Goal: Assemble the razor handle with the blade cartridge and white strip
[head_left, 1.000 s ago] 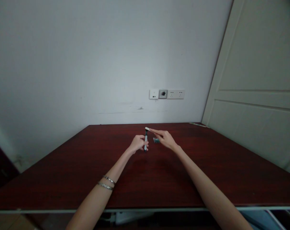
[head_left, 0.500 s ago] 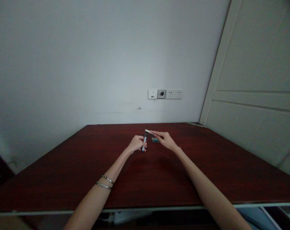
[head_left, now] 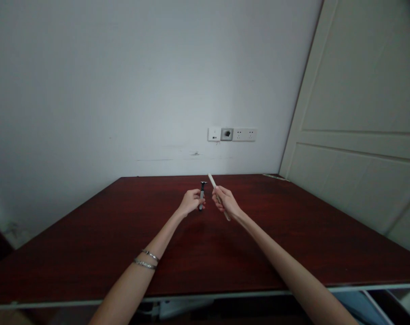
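Note:
My left hand (head_left: 190, 201) is closed around the grey handle of a razor (head_left: 202, 195), held upright with its dark head at the top. To the right of it, my right hand (head_left: 226, 201) grips a slim off-white stick (head_left: 212, 181) whose kind I cannot make out. The stick slants up and to the left, and its lower end sticks out below the fist. Its upper end stands close to the razor's head, with a gap between them. Both hands are above the dark red tabletop (head_left: 123, 216).
Behind the table rises a white wall (head_left: 157, 90) with a row of sockets (head_left: 244, 134). A pale panelled door (head_left: 354, 104) borders the right side. Under the table's front edge (head_left: 252, 294) some items show only in part.
My right hand has drawn the stick away from the razor's head and turned it steeper, now in a fist. The small teal-and-clear box seen before is no longer visible. The razor shifted slightly.

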### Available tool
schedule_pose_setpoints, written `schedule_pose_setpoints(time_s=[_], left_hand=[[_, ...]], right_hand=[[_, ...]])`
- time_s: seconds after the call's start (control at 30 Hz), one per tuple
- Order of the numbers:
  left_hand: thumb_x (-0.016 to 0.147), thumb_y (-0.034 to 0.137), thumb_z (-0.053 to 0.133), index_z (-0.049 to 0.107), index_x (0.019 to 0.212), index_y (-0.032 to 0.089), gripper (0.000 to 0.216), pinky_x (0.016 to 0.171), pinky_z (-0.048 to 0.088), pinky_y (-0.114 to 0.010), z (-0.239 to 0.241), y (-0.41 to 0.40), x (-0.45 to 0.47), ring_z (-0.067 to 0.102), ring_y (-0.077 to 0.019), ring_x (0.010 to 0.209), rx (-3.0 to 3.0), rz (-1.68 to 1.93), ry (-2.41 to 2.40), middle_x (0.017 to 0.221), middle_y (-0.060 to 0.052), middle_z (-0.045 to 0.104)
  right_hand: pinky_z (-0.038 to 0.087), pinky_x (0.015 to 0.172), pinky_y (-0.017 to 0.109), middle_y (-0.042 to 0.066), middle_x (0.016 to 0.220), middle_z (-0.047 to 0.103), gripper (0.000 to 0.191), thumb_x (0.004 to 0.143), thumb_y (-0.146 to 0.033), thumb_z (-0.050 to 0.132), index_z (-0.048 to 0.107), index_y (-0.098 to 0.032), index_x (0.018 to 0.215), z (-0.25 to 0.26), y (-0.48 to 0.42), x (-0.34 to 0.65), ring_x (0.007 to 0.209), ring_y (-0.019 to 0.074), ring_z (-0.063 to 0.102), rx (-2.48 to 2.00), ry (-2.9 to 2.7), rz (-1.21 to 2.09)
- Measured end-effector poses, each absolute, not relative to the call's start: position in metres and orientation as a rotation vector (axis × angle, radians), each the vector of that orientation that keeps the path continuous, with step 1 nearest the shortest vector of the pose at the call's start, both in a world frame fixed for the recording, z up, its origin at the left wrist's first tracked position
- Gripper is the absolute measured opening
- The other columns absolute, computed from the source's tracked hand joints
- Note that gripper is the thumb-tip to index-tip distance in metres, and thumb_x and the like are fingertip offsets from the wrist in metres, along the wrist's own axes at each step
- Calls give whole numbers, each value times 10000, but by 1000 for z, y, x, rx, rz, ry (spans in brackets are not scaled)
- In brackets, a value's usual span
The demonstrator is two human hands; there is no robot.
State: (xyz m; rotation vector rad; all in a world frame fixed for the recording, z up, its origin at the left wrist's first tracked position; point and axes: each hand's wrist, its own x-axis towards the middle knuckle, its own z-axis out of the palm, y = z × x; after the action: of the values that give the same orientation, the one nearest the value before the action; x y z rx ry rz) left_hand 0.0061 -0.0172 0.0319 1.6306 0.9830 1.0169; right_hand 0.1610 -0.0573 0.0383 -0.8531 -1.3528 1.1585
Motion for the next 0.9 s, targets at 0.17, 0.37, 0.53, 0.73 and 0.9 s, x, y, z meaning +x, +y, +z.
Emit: schedule_pose_setpoints(time_s=[0.17,0.37,0.53,0.73,0.9], left_hand=[[686,58,572,558,796,109,121,463,471,-224,33,-17,6,603,-131,503,1617,1092,930,614,-32,621],[673,54,575,550,782,104,122,473,483,-246,31,-18,8,596,-134,488,1633,1073,859,593,-25,608],[642,32,576,563,779,101,154,497,478,-222,31,-14,9,601,-122,518,1653,1129,846,613,-21,614],[624,68,587,557,769,106,153,473,461,-218,28,-14,9,588,-122,489,1660,1091,784,578,0,592],[588,76,606,558,735,109,158,479,443,-203,30,-18,10,579,-112,509,1680,1126,795,597,3,597]], right_hand=[[170,273,134,-87,433,409,397,746,-588,459,445,-191,729,13,-75,144,290,26,255,-982,-1310,1225],[123,294,134,-118,396,322,372,715,-556,529,425,-199,727,34,-73,141,292,17,199,-732,-1160,1249],[100,297,132,-125,395,301,392,689,-566,552,415,-201,715,27,-78,133,292,12,173,-772,-1104,1349],[88,302,131,-125,395,291,404,661,-563,589,418,-201,716,31,-82,129,297,11,176,-664,-1049,1326],[82,303,131,-126,397,291,407,664,-562,588,403,-203,707,33,-79,127,297,8,165,-673,-1022,1365]])
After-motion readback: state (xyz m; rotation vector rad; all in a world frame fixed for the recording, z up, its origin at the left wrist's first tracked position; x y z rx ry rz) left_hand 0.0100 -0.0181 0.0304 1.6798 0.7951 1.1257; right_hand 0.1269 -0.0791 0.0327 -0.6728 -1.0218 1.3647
